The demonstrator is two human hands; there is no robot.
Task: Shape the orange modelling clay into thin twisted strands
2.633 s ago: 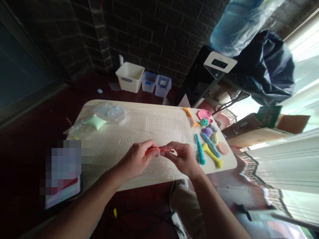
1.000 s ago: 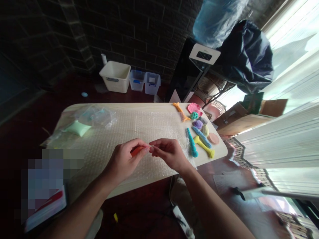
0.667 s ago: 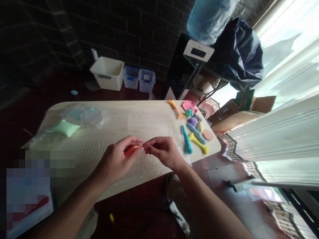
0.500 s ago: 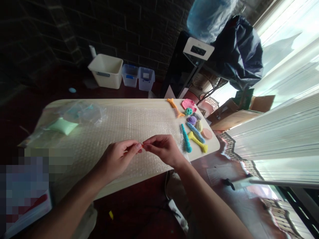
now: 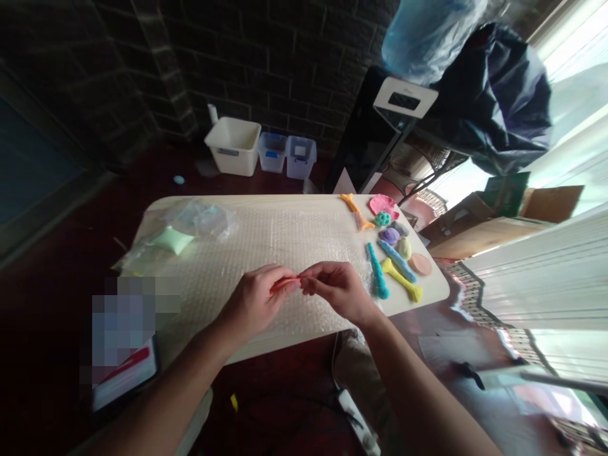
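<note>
Between my two hands, above the bubble wrap (image 5: 266,237), is a thin orange-red piece of modelling clay (image 5: 285,284). My left hand (image 5: 261,294) is closed with thumb and fingers around its left part. The fingertips of my right hand (image 5: 337,285) pinch its other end, and both sets of fingertips nearly meet. Much of the piece is hidden by the fingers. To the right lie clay-like shapes: a teal ridged stick (image 5: 378,271), a blue stick (image 5: 397,259), a yellow bone shape (image 5: 402,280), an orange bone shape (image 5: 356,212) and a purple lump (image 5: 389,236).
A pink dish-like shape (image 5: 381,204) and teal openwork ball (image 5: 382,218) sit at the table's far right. On the left are a pale green packet (image 5: 172,240) and clear plastic bags (image 5: 209,221). Bins (image 5: 237,155) stand on the floor behind; a cardboard box (image 5: 475,225) is rightward.
The view has shifted, so the table and hands appear further right. More of the orange-red clay shows between my fingers, and my left hand has turned further over it.
</note>
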